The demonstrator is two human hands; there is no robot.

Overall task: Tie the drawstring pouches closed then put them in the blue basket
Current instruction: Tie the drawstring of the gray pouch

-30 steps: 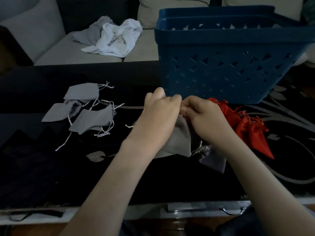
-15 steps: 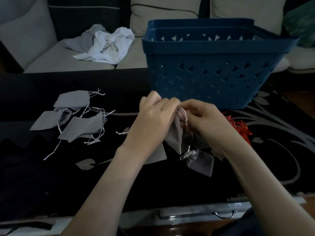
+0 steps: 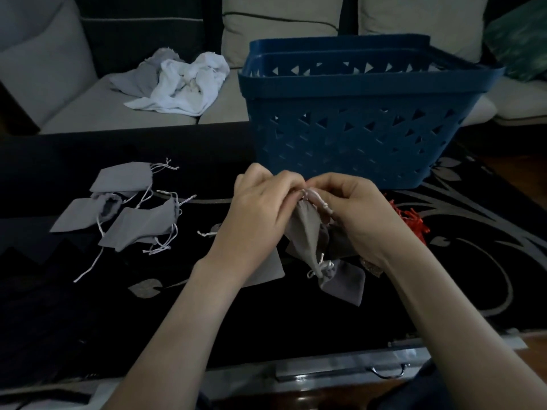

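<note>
Hands: left hand [image 3: 260,208] and right hand [image 3: 352,214] meet at centre frame, fingers curled, both pinching the white drawstring [image 3: 317,199] at the neck of one pouch
Held pouch: the grey pouch [image 3: 305,229] hangs from the fingertips just above the desk [image 3: 207,315], neck up and body trailing toward the lower centre
Blue basket: the blue basket [image 3: 355,137] stands upright on the desk directly behind the hands, in the upper right of centre; what it holds cannot be seen
Waiting pile: three grey pouches [image 3: 142,229] lie flat and overlapping at left of frame, mouths open, white cords loose across the dark top
Near the wrists: a cinched pouch [image 3: 343,284] lies below the held one, its neck gathered, while a flat pouch [image 3: 270,269] shows from under the left wrist
Red pouches: a cluster of red pouches [image 3: 411,224] lies partly hidden behind the right hand, near the basket's lower right corner
Background: crumpled white and grey cloths [image 3: 180,84] sit on a pale sofa [image 3: 74,110] at upper left
</note>
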